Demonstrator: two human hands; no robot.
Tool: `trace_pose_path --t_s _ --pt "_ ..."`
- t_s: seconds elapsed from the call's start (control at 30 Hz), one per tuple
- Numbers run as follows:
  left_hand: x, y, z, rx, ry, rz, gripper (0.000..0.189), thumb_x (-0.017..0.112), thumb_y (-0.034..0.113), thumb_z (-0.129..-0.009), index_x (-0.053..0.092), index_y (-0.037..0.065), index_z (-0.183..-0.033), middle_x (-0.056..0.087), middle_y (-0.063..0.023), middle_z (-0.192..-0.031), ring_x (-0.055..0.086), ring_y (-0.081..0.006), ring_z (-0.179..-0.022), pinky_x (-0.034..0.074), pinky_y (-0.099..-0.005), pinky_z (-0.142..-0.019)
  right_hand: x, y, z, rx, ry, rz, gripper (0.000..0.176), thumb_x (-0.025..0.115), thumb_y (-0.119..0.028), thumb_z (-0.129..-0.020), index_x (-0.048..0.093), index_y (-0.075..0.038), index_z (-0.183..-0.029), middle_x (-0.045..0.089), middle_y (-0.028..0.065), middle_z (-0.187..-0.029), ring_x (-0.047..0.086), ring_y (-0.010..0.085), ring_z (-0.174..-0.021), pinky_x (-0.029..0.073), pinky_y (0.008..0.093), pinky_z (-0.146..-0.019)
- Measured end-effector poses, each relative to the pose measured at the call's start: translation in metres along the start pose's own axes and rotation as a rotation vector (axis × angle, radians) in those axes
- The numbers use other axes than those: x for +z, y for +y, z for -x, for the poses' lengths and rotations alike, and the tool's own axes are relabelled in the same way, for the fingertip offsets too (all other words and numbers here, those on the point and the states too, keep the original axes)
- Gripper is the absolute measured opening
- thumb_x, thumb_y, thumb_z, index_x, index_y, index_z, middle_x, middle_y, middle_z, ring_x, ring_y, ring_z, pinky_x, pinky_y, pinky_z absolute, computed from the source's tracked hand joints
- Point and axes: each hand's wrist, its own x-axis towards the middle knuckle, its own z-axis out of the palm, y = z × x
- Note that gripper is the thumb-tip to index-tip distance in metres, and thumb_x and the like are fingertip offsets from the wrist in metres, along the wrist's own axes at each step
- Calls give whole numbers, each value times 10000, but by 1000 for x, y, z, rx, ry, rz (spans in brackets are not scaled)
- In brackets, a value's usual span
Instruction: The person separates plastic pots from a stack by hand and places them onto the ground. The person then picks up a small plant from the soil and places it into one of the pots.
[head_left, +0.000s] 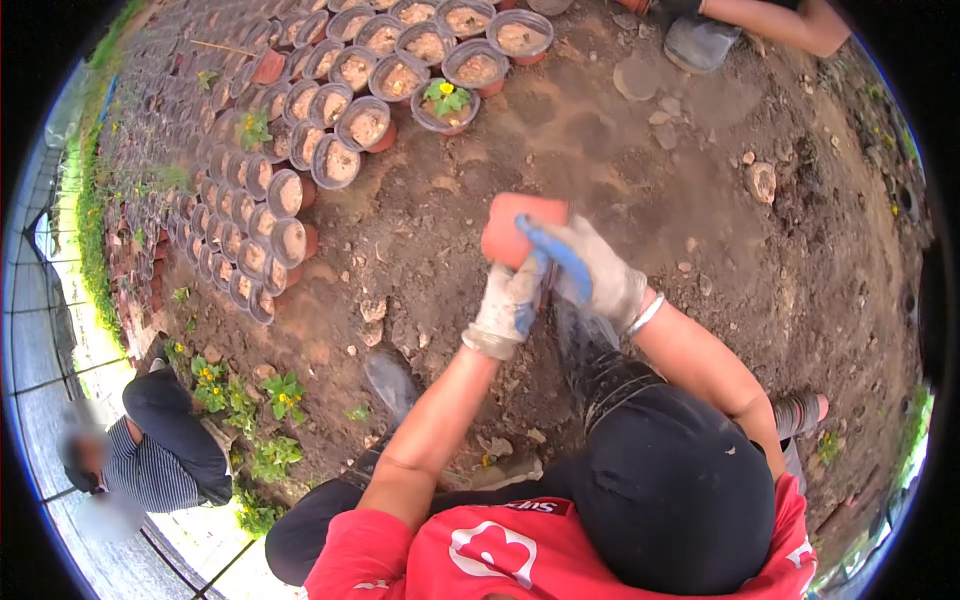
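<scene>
A reddish-orange plastic pot (515, 228) is held above the bare soil at the centre, tilted on its side. My left hand (513, 300), in a white and blue work glove, grips the pot from below. Against its right side is my right hand (592, 265), gloved the same way and slightly blurred, with blue-coated fingers pressed on the pot. The pot's far side and what it contains are hidden.
Rows of soil-filled pots (398, 80) stand at the upper left, one with a yellow-flowered plant (446, 98). A person (165, 450) crouches at the lower left. Another person's arm (775, 22) and boot (700, 45) show at the top right. Stones (760, 182) lie on the soil.
</scene>
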Motion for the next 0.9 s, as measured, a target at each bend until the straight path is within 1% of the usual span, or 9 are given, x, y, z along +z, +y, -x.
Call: trace_pose_path --t_s 0.07,0.1,0.13,0.2,0.37,0.63,0.7,0.77,0.9 --pt "7 27 4 12 8 -559 570 684 226 -896 415 41 -1363 587 -67 -1203 597 -181 -1031 485 -338 -912 -10 13 2 -51 24 725 386 591 -87 -897 569 -67 -1282 595 133 -1238 575 238 -1118 460 346 -972" --pt "14 38 14 33 85 -798 643 725 170 -842 390 15 -1368 546 -118 -1231 574 -213 -1032 479 -356 -906 -14 15 1 82 124 619 369 577 -103 -900 574 -59 -1266 591 138 -1253 573 250 -1128 450 337 -978" --pt "7 39 20 27 86 -802 643 725 170 -842 390 15 -1368 546 -118 -1231 574 -213 -1032 479 -356 -906 -30 24 1 -107 114 983 350 594 -130 -902 584 -58 -1244 623 109 -1196 589 216 -1092 458 327 -956" --pt "-11 35 26 691 167 -1520 782 803 194 -739 385 18 -1376 470 -166 -1296 520 -281 -1122 470 -387 -920 -21 4 -10 423 378 -286 327 614 -160 -906 599 -44 -1211 652 66 -1121 601 165 -1037 457 310 -936" --pt "-25 7 38 594 343 -1851 853 840 338 -640 443 68 -1346 455 -182 -1285 427 -367 -1199 313 -507 -1027 -11 3 -11 561 246 -108 309 639 -160 -900 612 -20 -1174 666 41 -1069 599 126 -985 453 296 -914" --pt "-33 76 33 516 -126 -1673 280 748 148 -726 649 85 -981 616 -77 -900 597 -257 -893 460 -405 -808 -14 3 -8 451 -4 19 373 694 -194 -862 608 -11 -1176 670 61 -1054 597 130 -979 467 310 -898" --pt "-14 102 32 -134 -249 -1255 162 742 101 -763 642 38 -874 641 -33 -851 609 -157 -829 481 -312 -788 -8 -3 -7 428 -127 -5 398 712 -228 -847 616 -14 -1169 674 68 -1053 600 134 -978 472 314 -893" --pt "-19 115 26 -204 -251 -1004 158 734 83 -772 641 32 -888 641 -19 -871 595 -125 -844 474 -291 -793 -8 -16 -15 407 -397 90 447 755 -313 -805 648 -22 -1126 690 91 -1036 612 143 -958 485 324 -876" --pt "-42 110 10 -232 -149 -660 186 699 42 -805 641 24 -981 639 -13 -930 580 -99 -864 465 -258 -818 1 -3 -3 559 -362 -97 436 776 -307 -784 662 -7 -1080 698 101 -965 620 151 -899 489 333 -823"
